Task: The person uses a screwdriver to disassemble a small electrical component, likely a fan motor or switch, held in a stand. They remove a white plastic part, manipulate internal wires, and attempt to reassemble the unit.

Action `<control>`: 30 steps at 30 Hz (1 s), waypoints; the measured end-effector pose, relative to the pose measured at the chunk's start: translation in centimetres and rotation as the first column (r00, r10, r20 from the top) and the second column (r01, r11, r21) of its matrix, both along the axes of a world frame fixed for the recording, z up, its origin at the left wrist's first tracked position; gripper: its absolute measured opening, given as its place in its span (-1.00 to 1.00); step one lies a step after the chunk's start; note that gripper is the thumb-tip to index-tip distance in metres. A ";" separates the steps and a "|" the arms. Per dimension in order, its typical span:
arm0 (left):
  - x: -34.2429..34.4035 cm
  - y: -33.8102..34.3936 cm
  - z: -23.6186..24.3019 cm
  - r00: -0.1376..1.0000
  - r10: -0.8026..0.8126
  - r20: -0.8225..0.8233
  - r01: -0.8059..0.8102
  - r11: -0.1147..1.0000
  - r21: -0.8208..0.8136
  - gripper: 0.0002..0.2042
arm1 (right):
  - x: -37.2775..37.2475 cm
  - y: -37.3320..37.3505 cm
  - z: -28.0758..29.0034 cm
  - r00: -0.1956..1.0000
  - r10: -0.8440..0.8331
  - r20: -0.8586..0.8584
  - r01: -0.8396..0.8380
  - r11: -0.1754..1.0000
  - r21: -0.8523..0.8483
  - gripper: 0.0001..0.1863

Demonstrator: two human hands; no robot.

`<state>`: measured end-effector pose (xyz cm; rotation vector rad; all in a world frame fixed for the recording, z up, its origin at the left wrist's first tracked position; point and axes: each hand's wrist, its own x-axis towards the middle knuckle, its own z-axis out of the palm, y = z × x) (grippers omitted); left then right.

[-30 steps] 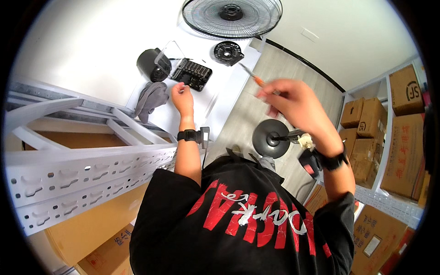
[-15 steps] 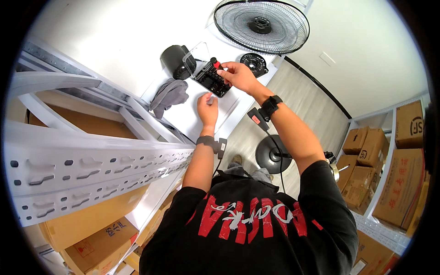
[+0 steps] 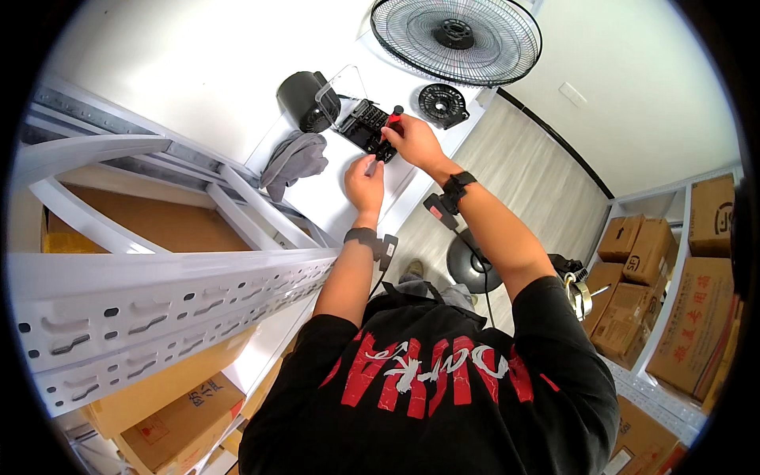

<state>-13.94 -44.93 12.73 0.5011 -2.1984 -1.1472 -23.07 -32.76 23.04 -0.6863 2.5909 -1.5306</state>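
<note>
My right hand (image 3: pixel 417 144) grips a red and black screwdriver (image 3: pixel 397 115), its black end pointing up and its lower end down near the close edge of a black bit case (image 3: pixel 361 125). Small bits fill rows in the case, and its clear lid (image 3: pixel 343 82) stands raised. Fingers bent together, my left hand (image 3: pixel 364 188) is at the case's near corner, close below the screwdriver's lower end. What its fingertips hold, if anything, is too small to make out.
On the white table lie a grey cloth (image 3: pixel 294 162), a black rounded housing (image 3: pixel 304 98), a round black vented part (image 3: pixel 442 104) and a large fan grille (image 3: pixel 456 55). White shelving (image 3: pixel 174 293) flanks my left; boxes (image 3: pixel 625 317) fill racks at right. A round black base (image 3: pixel 473 265) stands on the floor.
My right hand has brought the screwdriver toward me and slightly right. My left hand has moved up and right to the case's near edge, its fingers now drawn together.
</note>
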 end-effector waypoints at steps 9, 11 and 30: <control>-0.2 0.5 0.5 0.998 0.017 -0.054 -0.025 0.988 -0.151 -0.82 | 0.3 -0.5 -0.9 1.000 -0.021 -0.004 0.022 0.998 0.054 -0.71; -0.2 0.5 0.4 0.998 0.022 -0.063 -0.032 0.984 -0.175 -0.81 | 0.2 -0.5 -1.1 1.000 -0.027 0.000 0.027 0.997 0.079 -0.70; -0.1 0.4 0.9 0.997 0.014 -0.069 -0.009 0.997 0.076 -0.75 | 0.9 1.1 1.7 0.999 -0.038 -0.026 0.038 0.999 -0.030 -0.72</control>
